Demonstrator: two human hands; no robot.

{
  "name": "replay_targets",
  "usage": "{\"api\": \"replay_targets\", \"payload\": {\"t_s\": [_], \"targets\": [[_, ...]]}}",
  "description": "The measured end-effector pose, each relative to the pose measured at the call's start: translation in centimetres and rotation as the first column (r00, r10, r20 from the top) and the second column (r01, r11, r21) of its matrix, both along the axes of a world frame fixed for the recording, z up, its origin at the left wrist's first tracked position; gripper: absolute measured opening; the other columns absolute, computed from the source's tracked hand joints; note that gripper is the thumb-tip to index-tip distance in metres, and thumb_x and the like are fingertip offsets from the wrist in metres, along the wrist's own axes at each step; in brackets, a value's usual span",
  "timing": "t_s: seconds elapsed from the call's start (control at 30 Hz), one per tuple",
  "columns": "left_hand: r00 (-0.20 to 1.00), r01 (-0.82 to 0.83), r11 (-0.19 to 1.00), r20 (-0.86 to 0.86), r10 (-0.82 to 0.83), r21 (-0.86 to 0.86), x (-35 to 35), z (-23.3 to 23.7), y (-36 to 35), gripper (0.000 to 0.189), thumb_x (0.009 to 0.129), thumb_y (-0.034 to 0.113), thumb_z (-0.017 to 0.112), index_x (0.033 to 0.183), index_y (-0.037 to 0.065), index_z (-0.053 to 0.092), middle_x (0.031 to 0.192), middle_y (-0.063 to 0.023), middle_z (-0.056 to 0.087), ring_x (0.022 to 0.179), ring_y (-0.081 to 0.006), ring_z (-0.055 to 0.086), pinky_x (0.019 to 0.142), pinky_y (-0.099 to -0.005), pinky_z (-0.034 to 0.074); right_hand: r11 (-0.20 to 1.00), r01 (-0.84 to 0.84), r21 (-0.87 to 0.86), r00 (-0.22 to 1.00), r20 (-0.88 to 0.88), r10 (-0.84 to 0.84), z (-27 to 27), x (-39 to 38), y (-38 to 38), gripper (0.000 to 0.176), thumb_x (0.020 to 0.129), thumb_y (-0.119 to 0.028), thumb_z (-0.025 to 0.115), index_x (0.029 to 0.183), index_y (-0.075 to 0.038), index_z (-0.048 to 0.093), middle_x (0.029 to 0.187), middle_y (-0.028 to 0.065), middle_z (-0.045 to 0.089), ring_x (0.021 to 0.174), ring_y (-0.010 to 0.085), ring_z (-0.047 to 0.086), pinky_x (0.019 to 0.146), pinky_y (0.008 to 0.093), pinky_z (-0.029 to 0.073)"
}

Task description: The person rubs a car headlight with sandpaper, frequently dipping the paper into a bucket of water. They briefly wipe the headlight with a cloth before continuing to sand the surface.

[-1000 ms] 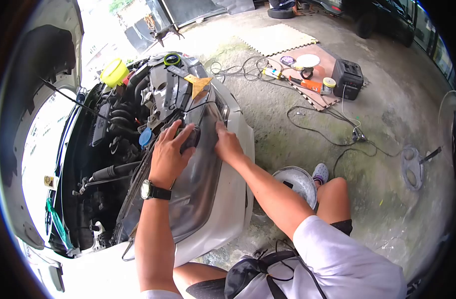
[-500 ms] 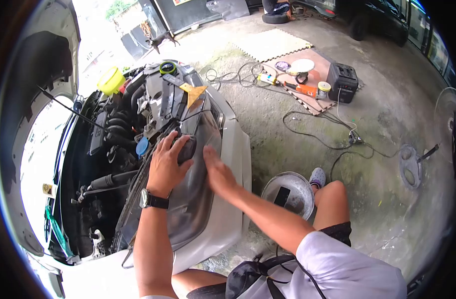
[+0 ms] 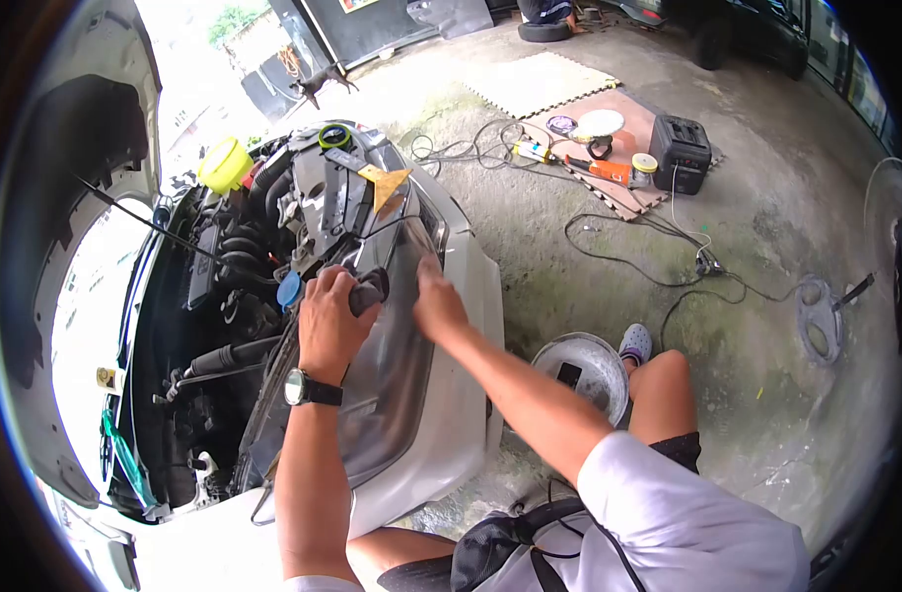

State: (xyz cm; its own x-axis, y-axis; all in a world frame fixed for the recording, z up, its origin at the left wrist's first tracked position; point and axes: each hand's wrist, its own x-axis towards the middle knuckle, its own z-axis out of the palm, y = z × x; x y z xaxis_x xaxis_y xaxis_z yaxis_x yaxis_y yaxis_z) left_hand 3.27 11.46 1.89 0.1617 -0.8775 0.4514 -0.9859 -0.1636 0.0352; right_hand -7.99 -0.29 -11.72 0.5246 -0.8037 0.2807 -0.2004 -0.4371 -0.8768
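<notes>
Left hand (image 3: 330,321) gripping dark cloth (image 3: 369,291), right hand (image 3: 439,308) by headlight (image 3: 382,395)

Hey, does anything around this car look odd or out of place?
A phone-like dark slab lies inside the basin on the ground, a strange spot for it. Loose cords also sprawl over the floor. I can't make out any spill.

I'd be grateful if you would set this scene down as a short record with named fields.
Setting: white car, hood raised
Left hand: holds a dark pad by the headlight
Right hand: at the headlight; blurred, grip unclear
On the car front: yellow scraper, green-rimmed roll
Basin: on the ground, phone inside
On the mats: orange tool, white disc
Background: dog
</notes>
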Motion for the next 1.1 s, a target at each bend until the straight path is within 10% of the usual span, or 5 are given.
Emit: {"api": "replay_targets", "payload": {"t_s": [0.17, 0.33, 0.43, 0.63, 1.1], "targets": [[0.998, -0.021, 1.0, 0.055, 0.02, 0.019, 0.1, -1.4, -2.0, 0.033, 0.083, 0.017, 0.073, 0.113, 0.008, 0.067, 0.127, -0.0099, 0.067, 0.107, -0.0344, 0.064, 0.093, -0.0469, 0.051, 0.896, 0.032, -0.444, 0.995, 0.099, 0.013, -3.9, -0.4, 3.5, 0.064, 0.083, 0.01, 0.049, 0.147, 0.014, 0.041, 0.151, 0.0352, 0.046, 0.137, 0.0486, 0.05, 0.114, 0.0479, 0.047], [1.0, -0.004, 0.999, -0.027, 0.005, 0.041, -0.2, -0.2, -2.5, 0.047, 0.086, 0.009, 0.068, 0.132, 0.019, 0.07, 0.123, -0.0099, 0.073, 0.11, -0.0371, 0.067, 0.092, -0.0436, 0.055, 0.988, -0.019, 0.155, 0.993, -0.109, 0.036, 1.7, -0.4, 0.5, 0.068, 0.084, 0.01, 0.051, 0.15, 0.013, 0.037, 0.149, 0.0346, 0.048, 0.134, 0.0474, 0.054, 0.11, 0.0462, 0.05], [0.996, -0.004, 0.999, -0.094, 0.007, 0.036, 0.4, -0.6, -2.8, 0.033, 0.085, 0.013, 0.073, 0.118, 0.015, 0.076, 0.124, -0.0099, 0.072, 0.111, -0.0362, 0.067, 0.094, -0.0439, 0.055, 0.912, 0.045, -0.408, 0.999, -0.008, -0.053, -2.0, -0.4, 6.1, 0.064, 0.086, 0.007, 0.049, 0.149, 0.013, 0.039, 0.151, 0.0337, 0.047, 0.139, 0.0454, 0.05, 0.116, 0.0451, 0.045], [0.996, -0.09, 0.988, 0.006, 0.09, 0.123, -1.0, -0.1, -2.8, 0.036, 0.084, 0.024, 0.078, 0.119, 0.016, 0.074, 0.128, -0.0043, 0.069, 0.115, -0.0324, 0.064, 0.097, -0.051, 0.05, 1.0, -0.006, 0.025, 0.999, -0.04, 0.007, 1.2, 0.4, -1.8, 0.066, 0.084, 0.009, 0.046, 0.15, 0.014, 0.037, 0.154, 0.0347, 0.042, 0.142, 0.0436, 0.047, 0.116, 0.0438, 0.045], [0.999, -0.017, 0.972, 0.034, 0.009, 0.235, -0.4, 0.0, -2.4, 0.053, 0.084, 0.017, 0.076, 0.135, 0.014, 0.063, 0.136, -0.0134, 0.063, 0.118, -0.043, 0.061, 0.1, -0.0519, 0.053, 0.949, 0.042, -0.312, 0.999, -0.001, -0.044, -3.3, 0.8, 2.9, 0.068, 0.082, 0.009, 0.049, 0.149, 0.013, 0.04, 0.153, 0.0354, 0.042, 0.138, 0.0475, 0.049, 0.114, 0.0462, 0.047]]}}
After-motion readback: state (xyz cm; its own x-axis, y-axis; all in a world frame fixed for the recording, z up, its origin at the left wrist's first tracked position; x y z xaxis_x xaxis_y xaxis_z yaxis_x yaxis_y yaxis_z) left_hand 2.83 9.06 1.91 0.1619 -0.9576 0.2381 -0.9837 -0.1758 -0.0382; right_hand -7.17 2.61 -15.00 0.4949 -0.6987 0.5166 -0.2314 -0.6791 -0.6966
